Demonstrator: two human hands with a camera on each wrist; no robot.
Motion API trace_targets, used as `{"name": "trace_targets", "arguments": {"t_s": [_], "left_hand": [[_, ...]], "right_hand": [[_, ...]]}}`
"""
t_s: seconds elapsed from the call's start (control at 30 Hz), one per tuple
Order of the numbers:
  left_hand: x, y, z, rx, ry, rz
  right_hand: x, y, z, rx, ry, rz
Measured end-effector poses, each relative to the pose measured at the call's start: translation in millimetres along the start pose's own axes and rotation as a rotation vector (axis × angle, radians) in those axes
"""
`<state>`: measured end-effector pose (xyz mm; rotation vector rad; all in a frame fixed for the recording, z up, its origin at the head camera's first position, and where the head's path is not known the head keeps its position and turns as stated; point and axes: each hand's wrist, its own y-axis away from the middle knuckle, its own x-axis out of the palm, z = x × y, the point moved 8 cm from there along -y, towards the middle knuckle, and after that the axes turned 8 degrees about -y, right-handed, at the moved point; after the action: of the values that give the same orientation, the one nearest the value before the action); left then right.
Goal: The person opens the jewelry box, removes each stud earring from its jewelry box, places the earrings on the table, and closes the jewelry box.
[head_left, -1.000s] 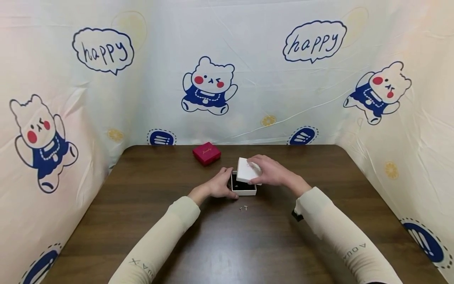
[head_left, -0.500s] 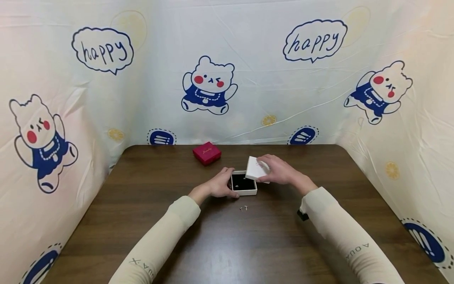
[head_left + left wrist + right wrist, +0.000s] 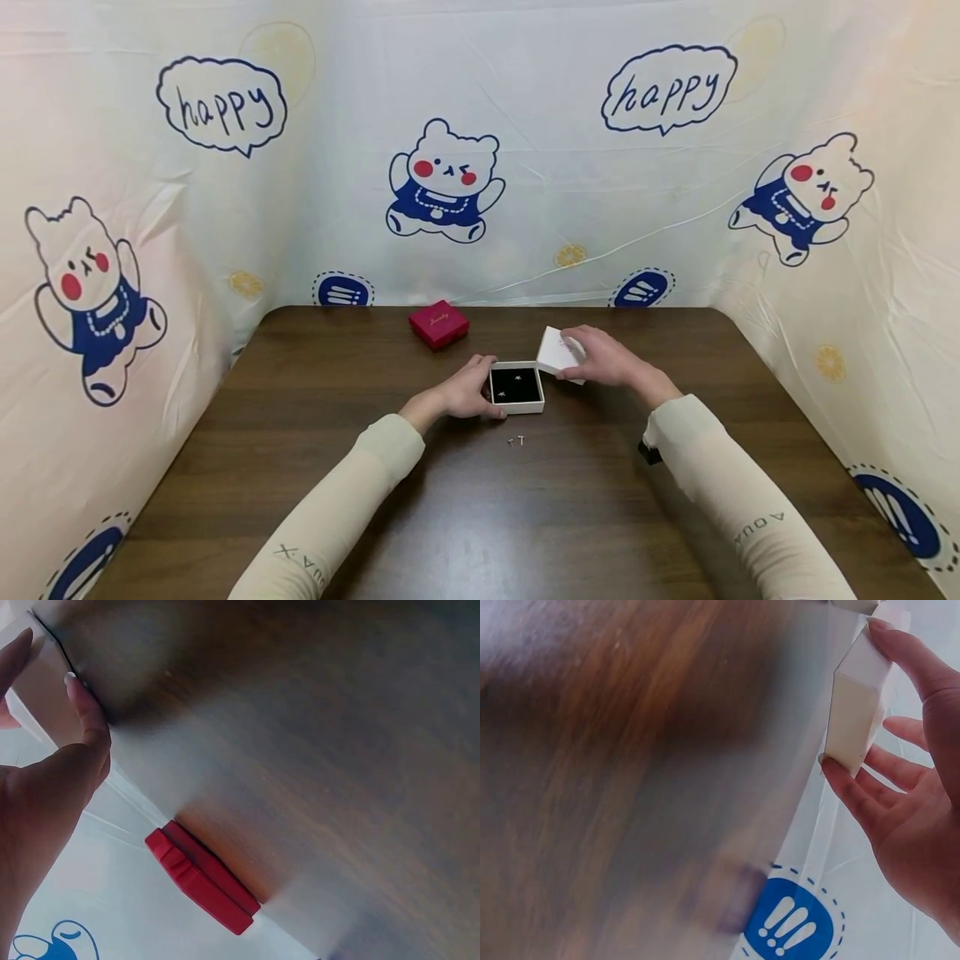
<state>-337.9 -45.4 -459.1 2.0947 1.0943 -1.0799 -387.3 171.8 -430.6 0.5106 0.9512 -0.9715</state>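
A white jewelry box (image 3: 523,408) stands uncovered on the table, its black insert (image 3: 531,390) bearing two tiny star-shaped earrings (image 3: 517,377). My left hand (image 3: 461,392) grips this box by its left side, thumb at the front corner and fingers at the back. To the right, my right hand (image 3: 606,358) holds the white lid (image 3: 555,350) between thumb and fingers, tilted and just beside the box. In the right wrist view, fingertips sit on opposite edges of the lid (image 3: 853,720). Two small metal pieces (image 3: 521,440), one T-shaped, lie on the table in front of the box.
A closed red box (image 3: 439,325) with gold lettering stands at the back of the brown wooden table (image 3: 337,358), left of the white one. A printed cloth (image 3: 555,167) with bears hangs round the table's back and sides.
My right hand has carried the lid off to the right, away from over the box, so the black insert and both star earrings now show. My left hand has stayed on the box.
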Motion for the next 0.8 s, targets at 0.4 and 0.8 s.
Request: {"name": "trace_targets", "arguments": {"t_s": [0.4,0.8], "left_hand": [[1.5,-0.1,0.0,-0.001,-0.004,0.000],[1.3,-1.0,1.8,-0.004,0.017,0.012]], "right_hand": [[-1.2,6.7,-23.3,0.091,0.067,0.018],[3.0,12.1,-39.3,0.162,0.061,0.074]]}}
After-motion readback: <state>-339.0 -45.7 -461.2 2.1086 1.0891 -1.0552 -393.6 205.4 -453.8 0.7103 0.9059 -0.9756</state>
